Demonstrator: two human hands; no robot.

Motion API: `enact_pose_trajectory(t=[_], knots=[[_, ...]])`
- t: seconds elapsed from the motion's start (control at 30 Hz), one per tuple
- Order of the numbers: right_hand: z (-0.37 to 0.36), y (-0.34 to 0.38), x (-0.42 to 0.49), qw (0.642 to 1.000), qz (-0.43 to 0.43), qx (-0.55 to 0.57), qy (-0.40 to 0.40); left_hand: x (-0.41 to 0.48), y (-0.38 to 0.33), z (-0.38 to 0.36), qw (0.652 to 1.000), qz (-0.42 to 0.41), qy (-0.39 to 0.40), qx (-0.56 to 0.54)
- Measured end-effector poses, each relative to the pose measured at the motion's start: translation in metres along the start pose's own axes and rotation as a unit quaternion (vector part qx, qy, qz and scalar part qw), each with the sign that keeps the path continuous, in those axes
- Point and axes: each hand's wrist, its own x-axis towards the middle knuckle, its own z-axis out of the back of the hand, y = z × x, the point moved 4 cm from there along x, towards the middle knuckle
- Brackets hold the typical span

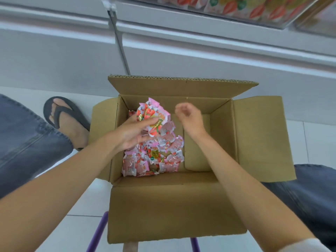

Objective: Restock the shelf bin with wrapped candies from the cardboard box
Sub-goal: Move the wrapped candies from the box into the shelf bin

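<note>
One cardboard box (172, 206), wrapped candies (154, 157) heaped in its left half. Above it, left hand (131, 133) grips a candy bunch (154, 115); right hand (189, 117) loosely curled, empty.

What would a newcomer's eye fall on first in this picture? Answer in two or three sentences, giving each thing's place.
First, the open cardboard box at centre, with pink-and-red wrapped candies heaped in its left half. Above that heap the left hand grips a handful of candies, while the right hand hovers, fingers loosely curled and empty, over the box's bare right half. Top right, the shelf bin shows matching wrappers.
</note>
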Motion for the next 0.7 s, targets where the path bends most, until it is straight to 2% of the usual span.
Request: enact_pose_trajectory(t=[0.07, 0.13, 0.17, 0.27, 0.4, 0.47, 0.53, 0.6, 0.63, 0.7], knots=[[-0.031, -0.048, -0.009, 0.978, -0.111, -0.124, 0.125, -0.004, 0.003, 0.012, 1.000, -0.002, -0.017, -0.003], [-0.068, -0.096, -0.027, 0.923, -0.242, -0.188, 0.233, -0.006, 0.009, 0.022, 0.999, 0.002, -0.034, -0.002], [-0.084, -0.111, -0.033, 0.910, -0.269, -0.207, 0.238, -0.007, 0.011, 0.026, 0.999, 0.001, -0.044, 0.006], [-0.111, -0.129, -0.036, 0.930, -0.287, -0.177, 0.149, -0.005, 0.016, 0.036, 0.998, 0.006, -0.067, 0.015], [-0.086, -0.112, -0.027, 0.933, -0.283, -0.145, 0.169, -0.001, 0.019, 0.038, 0.997, 0.009, -0.069, 0.022], [-0.052, -0.088, -0.025, 0.954, -0.260, -0.067, 0.133, 0.001, 0.018, 0.035, 0.997, 0.001, -0.073, 0.023], [-0.023, -0.057, -0.028, 0.959, -0.249, 0.088, 0.104, 0.001, 0.013, 0.027, 0.997, -0.015, -0.078, 0.024], [-0.010, -0.023, -0.029, 0.924, -0.224, 0.280, 0.134, -0.001, 0.004, 0.012, 0.996, -0.037, -0.074, 0.040], [-0.010, -0.005, -0.030, 0.904, -0.212, 0.339, 0.155, -0.002, -0.002, 0.003, 0.995, -0.051, -0.062, 0.050], [-0.017, 0.024, -0.034, 0.889, -0.194, 0.377, 0.171, -0.011, -0.016, -0.019, 0.994, -0.087, -0.030, 0.064]])
